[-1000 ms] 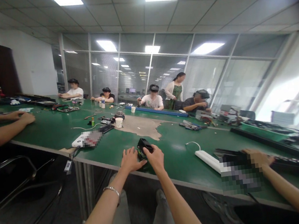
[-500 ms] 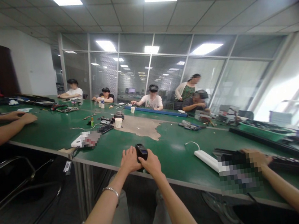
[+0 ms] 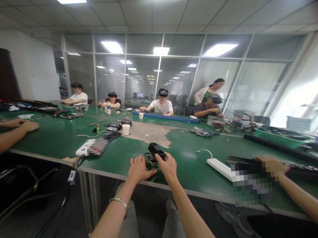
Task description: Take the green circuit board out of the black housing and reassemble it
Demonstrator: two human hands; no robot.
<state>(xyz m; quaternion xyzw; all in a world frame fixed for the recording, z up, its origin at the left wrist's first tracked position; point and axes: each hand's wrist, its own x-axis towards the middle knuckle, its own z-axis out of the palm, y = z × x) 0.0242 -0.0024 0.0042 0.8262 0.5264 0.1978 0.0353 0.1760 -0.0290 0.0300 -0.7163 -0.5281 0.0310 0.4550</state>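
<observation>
In the head view, my right hand (image 3: pixel 168 166) grips a black box-shaped housing (image 3: pixel 156 151), tilted and lifted off the table, its hollow side showing. A small green circuit board with black parts (image 3: pixel 150 160) sits on the table just left of the housing, between my hands. Beside that board lies my left hand (image 3: pixel 138 169), its fingers stretched over the green tabletop (image 3: pixel 115 163) and its thumb reaching out along the board's near side. Whether the thumb touches the board I cannot tell.
A white power strip (image 3: pixel 220 170) lies to the right, near a co-worker's hand (image 3: pixel 273 168). A paper cup (image 3: pixel 126 129) and a white box (image 3: pixel 85 147) stand ahead and left. Another person's arms (image 3: pixel 18 132) rest at far left. Several people sit across the table.
My right hand has raised and tilted the black housing to the right, away from my left hand. The green circuit board now shows under where it stood. My left hand has barely moved.
</observation>
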